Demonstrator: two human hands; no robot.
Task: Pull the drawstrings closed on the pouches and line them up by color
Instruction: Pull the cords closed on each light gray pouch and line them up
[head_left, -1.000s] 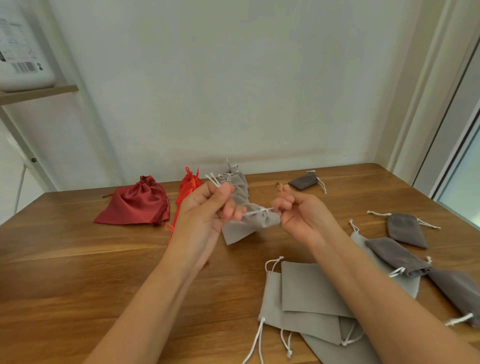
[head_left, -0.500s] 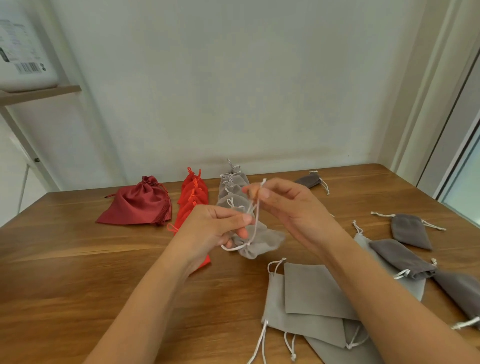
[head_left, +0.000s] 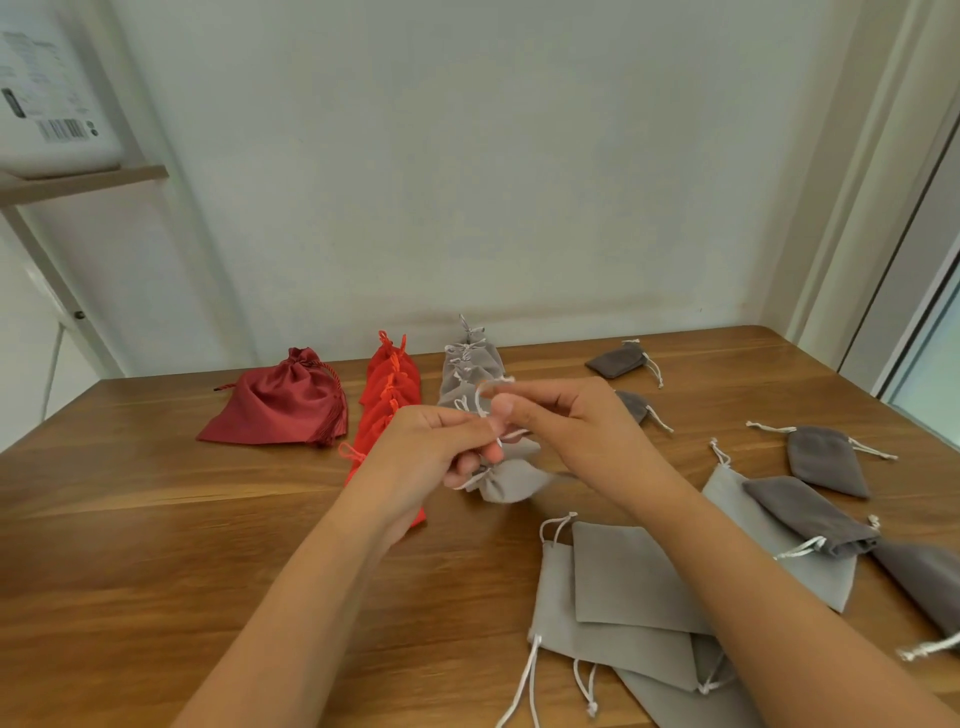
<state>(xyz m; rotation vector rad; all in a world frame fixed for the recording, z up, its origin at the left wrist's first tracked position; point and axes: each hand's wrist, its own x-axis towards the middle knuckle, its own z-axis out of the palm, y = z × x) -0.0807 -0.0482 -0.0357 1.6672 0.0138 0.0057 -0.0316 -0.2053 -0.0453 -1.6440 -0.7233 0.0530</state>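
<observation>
left hand, right hand pinch cord, pouch under fingers | red row, grey row beyond fingers: cinched | flat pouches nearer: to do

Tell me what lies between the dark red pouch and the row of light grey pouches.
The row of bright red pouches, running front to back, shown in the head view.
</observation>
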